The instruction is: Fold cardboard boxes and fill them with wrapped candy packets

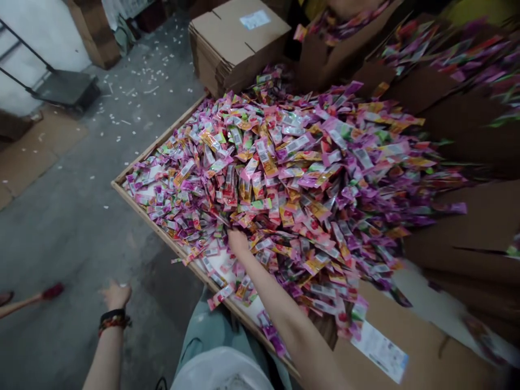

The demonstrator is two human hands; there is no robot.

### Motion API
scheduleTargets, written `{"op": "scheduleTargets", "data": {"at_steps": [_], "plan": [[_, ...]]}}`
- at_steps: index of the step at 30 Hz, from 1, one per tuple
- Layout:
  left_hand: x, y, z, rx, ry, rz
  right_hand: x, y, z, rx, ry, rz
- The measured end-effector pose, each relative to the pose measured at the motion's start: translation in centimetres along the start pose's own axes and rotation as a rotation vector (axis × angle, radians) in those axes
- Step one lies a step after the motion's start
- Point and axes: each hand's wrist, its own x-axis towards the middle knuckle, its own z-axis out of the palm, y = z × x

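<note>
A large heap of small, shiny candy-like packets (284, 162), pink, purple, orange and green, lies on a white-topped table (221, 262) with a raised wooden rim (152, 221). My right hand (238, 242) reaches into the near side of the heap. Its fingers are hidden among the packets, so what they grip does not show. Away from the table, my left hand (116, 296) hangs over the grey floor, fingers apart and holding nothing, with dark and reddish bands on the wrist. At my lap is a white rounded thing (221, 371).
Flattened cartons (239, 35) are stacked behind the table. Open boxes (439, 92) of packets stand along the right, blurred. A labelled carton (390, 346) is at lower right. A trolley (65, 89) stands at upper left. Another person's foot (52, 291) shows at left.
</note>
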Motion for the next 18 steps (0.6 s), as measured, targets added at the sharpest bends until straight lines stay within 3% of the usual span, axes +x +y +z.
{"op": "scheduleTargets", "data": {"at_steps": [2, 5, 8, 10, 13, 16, 18], "plan": [[-1.4, 1.2, 2.4, 0.004, -0.096, 0.233, -0.1, 0.3, 0.3, 0.002, 0.001, 0.013], [-5.3, 6.4, 8.7, -0.072, -0.308, 0.784, -2.9, 0.5, 0.1, 0.023, 0.038, -0.006], [-8.2, 11.8, 14.9, -0.065, -0.374, 0.971, -6.1, 1.1, -1.1, 0.038, 0.102, 0.017], [-8.8, 14.0, 17.4, -0.028, -0.339, 1.001, -6.7, 2.2, -2.5, 0.053, 0.249, 0.153], [-8.0, 15.1, 18.8, 0.047, -0.307, 1.011, -4.8, 4.8, -4.5, 0.123, 0.402, 0.373], [-6.4, 14.9, 18.8, 0.101, -0.340, 1.037, -2.6, 6.6, -5.0, 0.206, 0.362, 0.419], [-5.5, 14.8, 18.7, 0.111, -0.372, 1.045, -2.3, 6.9, -4.8, 0.264, 0.400, 0.420]]}}
